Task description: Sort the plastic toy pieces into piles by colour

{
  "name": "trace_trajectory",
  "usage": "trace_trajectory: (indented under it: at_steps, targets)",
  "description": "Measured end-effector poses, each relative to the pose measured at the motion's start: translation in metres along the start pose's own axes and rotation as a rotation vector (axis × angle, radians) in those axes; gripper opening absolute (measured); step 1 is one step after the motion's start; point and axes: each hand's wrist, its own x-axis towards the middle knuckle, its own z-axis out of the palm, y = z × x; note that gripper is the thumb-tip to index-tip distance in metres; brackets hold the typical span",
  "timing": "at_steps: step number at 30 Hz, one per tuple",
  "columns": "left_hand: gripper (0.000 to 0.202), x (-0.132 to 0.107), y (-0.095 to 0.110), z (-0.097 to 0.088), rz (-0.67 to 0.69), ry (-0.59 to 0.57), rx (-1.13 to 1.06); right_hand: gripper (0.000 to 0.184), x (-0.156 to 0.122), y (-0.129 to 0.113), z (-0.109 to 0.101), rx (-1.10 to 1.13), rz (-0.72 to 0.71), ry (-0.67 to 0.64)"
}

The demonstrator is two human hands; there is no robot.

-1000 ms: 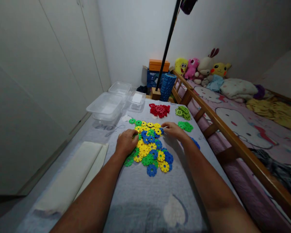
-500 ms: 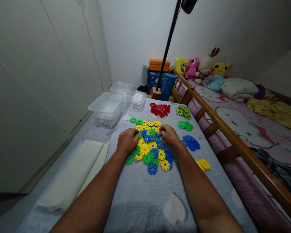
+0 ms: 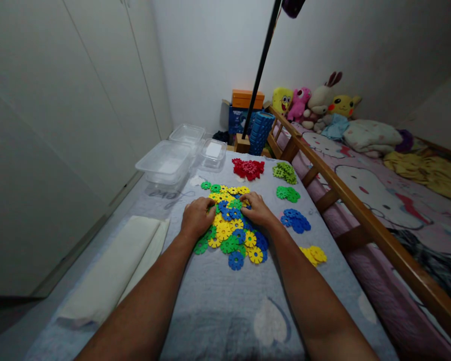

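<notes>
A mixed pile of notched plastic disc pieces [image 3: 224, 230] in yellow, blue and green lies in the middle of the cloth-covered table. At the pile's left edge rests my left hand [image 3: 198, 218], fingers curled in and their tips mostly hidden. What it holds, if anything, I cannot make out. My right hand [image 3: 259, 209] reaches over the upper right of the pile, thumb and forefinger apart, near a green disc [image 3: 235, 204]. Sorted groups lie beyond and to the right: red pieces [image 3: 248, 169], light green pieces [image 3: 284, 172], green discs [image 3: 287, 194], blue discs [image 3: 295, 220] and yellow discs [image 3: 316, 254].
Clear plastic boxes [image 3: 164, 161] stand at the table's far left. A folded cream cloth [image 3: 113, 265] lies at the left. Along the right runs a wooden bed rail [image 3: 346, 193]. A black lamp pole [image 3: 262, 65] rises behind the table.
My right hand has shifted a little left, further over the pile, and its thumb and forefinger have come apart. My left hand is nearly unmoved.
</notes>
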Motion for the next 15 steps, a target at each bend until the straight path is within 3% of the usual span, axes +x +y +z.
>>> trace_trajectory:
  at_steps: [10, 15]
  targets:
    - [0.025, -0.0005, -0.0007, -0.0007, 0.006, 0.016, -0.013, 0.028, 0.0049, -0.0014, 0.0038, 0.293, 0.011, 0.022]
    - [0.025, -0.0004, -0.0007, -0.0001, 0.002, 0.012, -0.012, 0.024, 0.0057, -0.0024, 0.0018, 0.108, 0.04, 0.051]
